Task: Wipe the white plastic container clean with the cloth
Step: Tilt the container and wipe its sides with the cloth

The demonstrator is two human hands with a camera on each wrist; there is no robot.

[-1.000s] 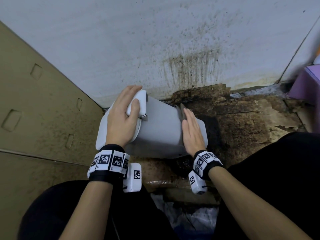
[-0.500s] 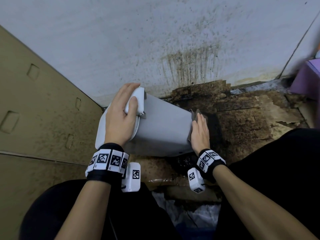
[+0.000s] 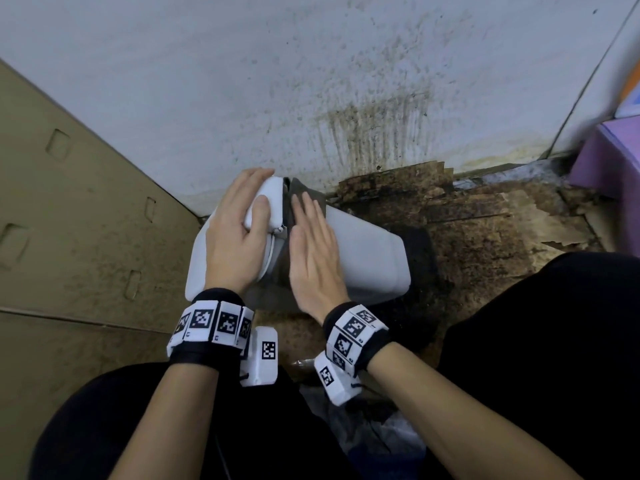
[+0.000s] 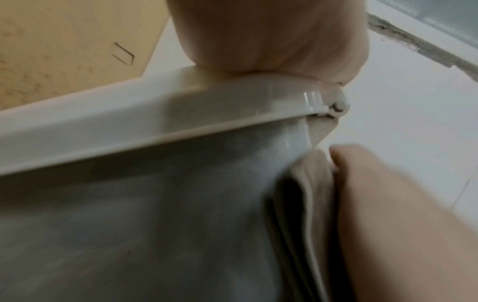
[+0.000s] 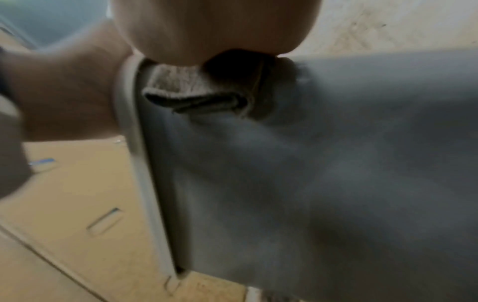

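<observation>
The white plastic container (image 3: 367, 251) lies on its side on the floor, rim end to the left. My left hand (image 3: 239, 237) grips its white lid flap (image 3: 268, 202) at the rim, thumb on top. My right hand (image 3: 311, 244) lies flat with straight fingers, pressing a folded grey cloth (image 3: 304, 192) on the container's upper side just beside the rim. In the left wrist view the cloth (image 4: 310, 194) sits between my right hand (image 4: 401, 224) and the container wall (image 4: 129, 224). The right wrist view shows the cloth (image 5: 181, 87) under my palm (image 5: 212, 30).
A brown cardboard panel (image 3: 69, 220) stands close on the left. The stained white wall (image 3: 311, 81) is right behind the container. Dirty, dark cardboard (image 3: 485, 230) covers the floor to the right, and a purple box (image 3: 609, 161) stands at the far right. My black-clad knees frame the bottom.
My right hand has slid the cloth along the container from its base end on the right to the rim end on the left. The left hand keeps its grip.
</observation>
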